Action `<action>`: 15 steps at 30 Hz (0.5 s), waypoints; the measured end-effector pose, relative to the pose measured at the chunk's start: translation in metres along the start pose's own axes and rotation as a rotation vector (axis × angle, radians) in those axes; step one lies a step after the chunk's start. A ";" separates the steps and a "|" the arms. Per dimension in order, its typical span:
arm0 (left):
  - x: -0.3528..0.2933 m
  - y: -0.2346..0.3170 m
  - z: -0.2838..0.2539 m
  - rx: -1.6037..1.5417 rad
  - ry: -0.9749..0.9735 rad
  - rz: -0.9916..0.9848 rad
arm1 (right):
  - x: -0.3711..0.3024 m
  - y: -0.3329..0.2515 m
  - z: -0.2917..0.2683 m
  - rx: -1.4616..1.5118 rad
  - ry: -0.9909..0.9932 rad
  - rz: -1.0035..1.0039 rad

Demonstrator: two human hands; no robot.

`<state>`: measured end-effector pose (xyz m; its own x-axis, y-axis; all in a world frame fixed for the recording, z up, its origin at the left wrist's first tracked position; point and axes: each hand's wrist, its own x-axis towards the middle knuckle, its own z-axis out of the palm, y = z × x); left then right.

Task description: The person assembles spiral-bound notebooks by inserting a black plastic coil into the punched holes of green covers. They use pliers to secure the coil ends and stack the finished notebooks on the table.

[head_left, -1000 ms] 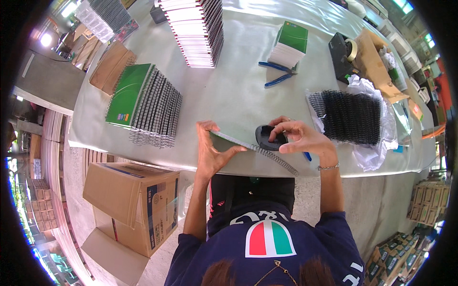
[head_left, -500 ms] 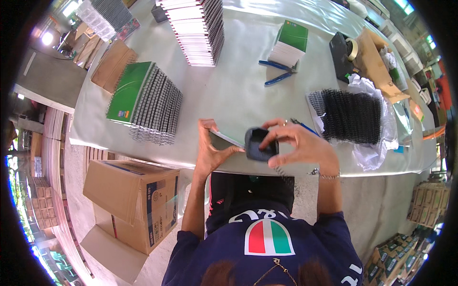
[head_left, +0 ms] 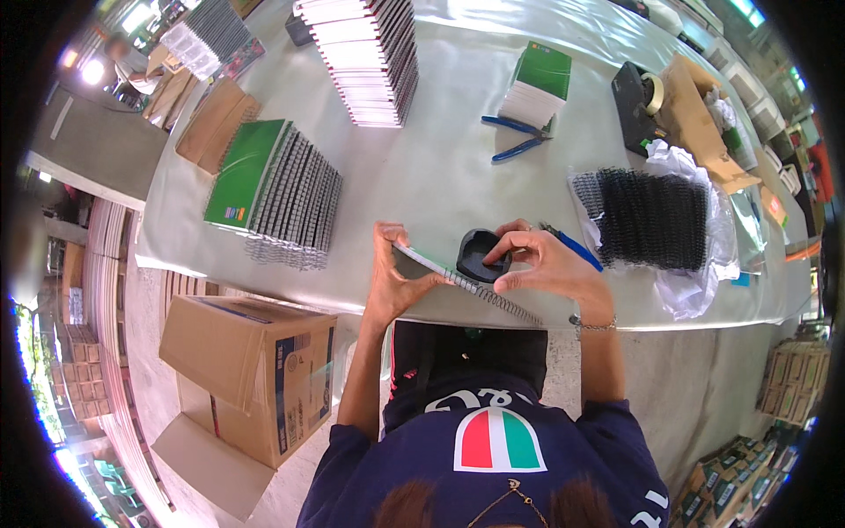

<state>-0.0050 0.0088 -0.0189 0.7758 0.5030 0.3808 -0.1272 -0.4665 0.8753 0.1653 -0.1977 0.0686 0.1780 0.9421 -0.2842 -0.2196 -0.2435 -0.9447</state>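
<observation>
Near the table's front edge, my left hand [head_left: 387,280] grips a thin notebook [head_left: 422,260], tilted on edge between thumb and fingers. A dark wire spiral coil [head_left: 503,304] sits at the notebook's edge, its free end sticking out to the right. Just beyond the coil is a black hollow cup-shaped piece [head_left: 473,253]. My right hand [head_left: 550,262] holds this piece, fingertips inside its opening and thumb below, close to the coil. Right of that hand lies a blue-handled tool [head_left: 576,249], its head partly hidden.
Green spiral notebooks [head_left: 273,189] are stacked at left, with a tall notebook stack [head_left: 365,62] behind. A green-topped stack [head_left: 537,84] stands beside blue-handled pliers [head_left: 515,138]. Black coils [head_left: 651,216] lie on plastic at right, near a tape dispenser [head_left: 635,106]. An open carton [head_left: 251,378] stands below left.
The coil, which hung down below my right hand, now stretches out in line with the notebook's edge. My right hand and the black piece have tilted and shifted slightly.
</observation>
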 end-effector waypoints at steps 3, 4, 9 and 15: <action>0.000 -0.003 0.000 -0.016 -0.006 0.003 | -0.004 -0.002 0.002 -0.032 -0.079 -0.052; -0.001 -0.007 0.001 -0.020 -0.010 0.010 | -0.007 -0.007 0.005 -0.093 -0.030 -0.038; -0.002 -0.013 -0.002 -0.047 0.000 -0.015 | -0.010 -0.027 0.032 -0.360 -0.017 -0.074; -0.002 -0.005 -0.002 -0.034 -0.010 0.011 | 0.012 -0.007 0.011 -0.220 0.011 -0.132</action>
<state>-0.0071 0.0114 -0.0233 0.7805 0.4902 0.3880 -0.1568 -0.4473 0.8806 0.1589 -0.1822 0.0734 0.2021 0.9668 -0.1563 0.0203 -0.1637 -0.9863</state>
